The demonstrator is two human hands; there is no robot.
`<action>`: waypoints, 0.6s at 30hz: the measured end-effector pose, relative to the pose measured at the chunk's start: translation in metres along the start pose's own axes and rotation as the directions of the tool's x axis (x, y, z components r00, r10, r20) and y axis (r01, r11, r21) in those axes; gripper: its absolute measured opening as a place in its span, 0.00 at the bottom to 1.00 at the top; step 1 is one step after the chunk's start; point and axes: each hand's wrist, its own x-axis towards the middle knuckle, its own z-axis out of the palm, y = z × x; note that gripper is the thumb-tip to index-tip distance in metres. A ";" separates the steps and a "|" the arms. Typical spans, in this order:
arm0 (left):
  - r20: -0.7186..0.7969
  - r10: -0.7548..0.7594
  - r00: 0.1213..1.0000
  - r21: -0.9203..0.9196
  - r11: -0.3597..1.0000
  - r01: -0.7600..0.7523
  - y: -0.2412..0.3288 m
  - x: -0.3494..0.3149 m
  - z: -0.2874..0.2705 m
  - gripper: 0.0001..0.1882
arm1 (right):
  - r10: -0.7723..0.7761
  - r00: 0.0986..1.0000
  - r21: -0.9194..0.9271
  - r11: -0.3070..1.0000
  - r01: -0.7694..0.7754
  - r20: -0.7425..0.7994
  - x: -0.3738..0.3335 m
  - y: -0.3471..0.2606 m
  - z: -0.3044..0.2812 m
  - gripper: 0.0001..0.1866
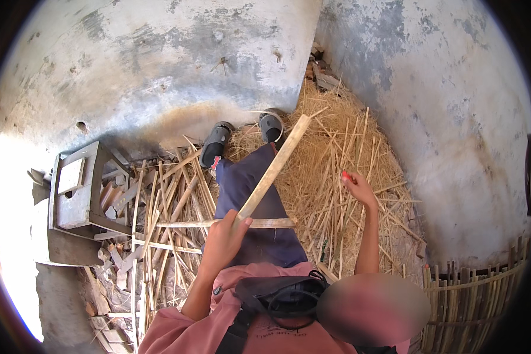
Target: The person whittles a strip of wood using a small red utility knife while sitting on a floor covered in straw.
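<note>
Tan flat strip (274, 168), gripped nr its lower end in the L hand (224, 239), fingers wrapped round it; it slants up over the dark blue trousers (268, 246), far end past them & to the R. L hand itself is above the L edge of the trousers. R hand (361, 192) is well R of the trousers, bent narrow, w/ a small red thing (347, 176) at the fingertips; can't tell what kind, too small.

2nd strip (271, 223) lies crosswise over the trousers, running under the L hand & sticking out on the L. Dark shoes (216, 141) at far end of trousers, nr the stained wall (159, 71) beyond.

Straw heap (342, 118) past & R of trousers, w/ thin sticks (342, 218) strewn on it. More loose strips (162, 200) just L of trousers, piled at odd angles; rubble (121, 259) farther L, then a grey box (79, 189), open-sided. Black bag (289, 289) & pink shirt (177, 330) at near end of trousers. Slatted fence (472, 295) far R of trousers, near-end side.
</note>
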 end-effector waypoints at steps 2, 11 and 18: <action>-0.010 0.073 0.997 0.039 0.997 -0.073 0.005 0.008 0.003 0.18 | -0.060 0.986 0.173 0.981 0.087 -0.158 -0.013 -0.044 0.003 0.28; 0.138 0.193 0.971 -0.198 0.966 -0.164 0.030 0.040 0.017 0.13 | -0.230 0.880 0.582 0.677 0.451 -0.415 -0.049 -0.173 -0.016 0.14; 0.259 0.253 0.932 -0.437 0.891 -0.120 0.058 0.044 0.019 0.12 | -0.350 0.900 0.582 0.687 0.435 -0.259 -0.109 -0.217 0.020 0.17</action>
